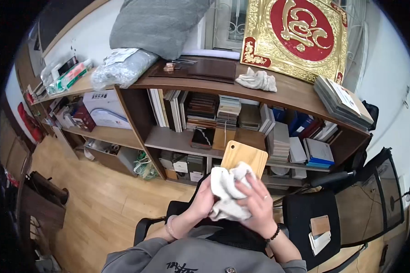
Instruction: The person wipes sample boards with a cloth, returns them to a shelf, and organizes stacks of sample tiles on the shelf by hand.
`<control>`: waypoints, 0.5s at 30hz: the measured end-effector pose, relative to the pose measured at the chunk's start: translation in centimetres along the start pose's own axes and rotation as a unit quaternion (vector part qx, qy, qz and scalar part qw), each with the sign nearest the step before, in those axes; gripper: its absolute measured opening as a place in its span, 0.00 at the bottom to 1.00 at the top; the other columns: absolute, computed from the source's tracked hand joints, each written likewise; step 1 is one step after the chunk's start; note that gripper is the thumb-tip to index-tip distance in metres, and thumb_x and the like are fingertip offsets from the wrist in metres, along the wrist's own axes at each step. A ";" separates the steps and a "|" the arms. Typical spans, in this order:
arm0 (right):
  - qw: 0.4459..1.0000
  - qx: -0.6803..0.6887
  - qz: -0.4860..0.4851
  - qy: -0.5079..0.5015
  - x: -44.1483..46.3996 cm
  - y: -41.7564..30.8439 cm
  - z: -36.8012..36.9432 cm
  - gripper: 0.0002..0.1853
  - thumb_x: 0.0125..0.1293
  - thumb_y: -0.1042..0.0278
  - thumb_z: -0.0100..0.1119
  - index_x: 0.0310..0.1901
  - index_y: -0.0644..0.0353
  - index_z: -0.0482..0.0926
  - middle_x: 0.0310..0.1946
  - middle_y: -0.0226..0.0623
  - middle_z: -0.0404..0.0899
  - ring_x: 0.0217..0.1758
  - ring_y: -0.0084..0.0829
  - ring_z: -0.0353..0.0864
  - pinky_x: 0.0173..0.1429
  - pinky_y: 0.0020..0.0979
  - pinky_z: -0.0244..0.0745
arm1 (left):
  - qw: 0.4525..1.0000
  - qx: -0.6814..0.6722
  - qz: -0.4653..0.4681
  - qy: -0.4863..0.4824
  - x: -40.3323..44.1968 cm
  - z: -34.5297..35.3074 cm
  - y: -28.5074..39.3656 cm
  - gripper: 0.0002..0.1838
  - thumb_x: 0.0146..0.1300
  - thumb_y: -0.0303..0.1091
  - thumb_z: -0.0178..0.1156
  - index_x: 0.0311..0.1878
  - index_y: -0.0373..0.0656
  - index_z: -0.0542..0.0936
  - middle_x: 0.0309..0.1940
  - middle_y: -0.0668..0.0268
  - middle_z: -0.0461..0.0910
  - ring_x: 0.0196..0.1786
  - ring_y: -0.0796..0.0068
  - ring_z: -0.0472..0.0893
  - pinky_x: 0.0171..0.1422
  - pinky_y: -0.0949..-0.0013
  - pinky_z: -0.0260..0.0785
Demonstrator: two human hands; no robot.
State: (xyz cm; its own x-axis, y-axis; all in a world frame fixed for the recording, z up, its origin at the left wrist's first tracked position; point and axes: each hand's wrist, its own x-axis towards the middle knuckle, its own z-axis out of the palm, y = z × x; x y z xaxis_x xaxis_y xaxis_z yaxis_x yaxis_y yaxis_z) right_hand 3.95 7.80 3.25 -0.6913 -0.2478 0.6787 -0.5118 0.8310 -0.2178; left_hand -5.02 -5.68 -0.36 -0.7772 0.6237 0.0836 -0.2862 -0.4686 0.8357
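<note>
In front of my chest, a white cloth [230,193] is bunched between both hands. Behind and above it rises a light wooden board [245,158] with rounded corners and a small hole near one corner; the cloth covers its lower part. My left hand [202,200] grips the cloth's left side, its fingertips hidden behind it. From the right, my right hand [258,204] presses the cloth with bent fingers, slightly blurred. Whether the left fingers also reach the board cannot be seen.
A long shelf unit [168,139] holds stacked sample tiles and binders. On its top lie another crumpled cloth [257,80], dark panels [212,69] and a gold-and-red framed panel [300,34]. To my right, a black chair [305,211] carries small flat pieces [320,232].
</note>
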 end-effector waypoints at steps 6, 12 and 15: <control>0.992 -0.013 0.119 0.051 1.3 -1.0 -2.2 0.13 0.44 0.79 0.61 0.35 0.60 0.73 0.52 0.41 0.74 0.65 0.51 0.62 0.62 0.45 0.63 | 0.999 0.029 0.025 -0.027 -0.9 1.7 -1.0 0.18 0.71 0.34 0.39 0.59 0.36 0.65 0.53 0.63 0.71 0.53 0.75 0.73 0.58 0.72 0.65; 0.946 0.080 0.312 0.022 -1.8 -0.7 -3.5 0.09 0.55 0.76 0.57 0.38 0.62 0.73 0.45 0.42 0.77 0.52 0.39 0.76 0.53 0.33 0.71 | 0.997 -0.033 -0.067 0.024 -1.2 0.2 -1.4 0.19 0.71 0.37 0.39 0.58 0.35 0.64 0.53 0.62 0.71 0.54 0.75 0.73 0.58 0.72 0.65; 0.849 0.120 0.458 0.235 -4.6 3.7 -5.5 0.09 0.66 0.68 0.50 0.43 0.64 0.74 0.40 0.37 0.79 0.42 0.30 0.79 0.47 0.28 0.73 | 0.995 -0.037 -0.077 0.042 -1.2 -0.7 -1.6 0.19 0.72 0.38 0.39 0.58 0.35 0.64 0.53 0.62 0.71 0.55 0.75 0.72 0.59 0.72 0.64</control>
State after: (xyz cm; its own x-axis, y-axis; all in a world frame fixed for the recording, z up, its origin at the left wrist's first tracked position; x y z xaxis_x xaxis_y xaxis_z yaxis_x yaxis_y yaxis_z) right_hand 8.06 14.76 3.20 -0.6052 0.7197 0.3402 0.0018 0.4285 -0.9035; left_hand -4.01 -6.13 -2.15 -0.7637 0.6391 -0.0913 -0.4443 -0.4177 0.7925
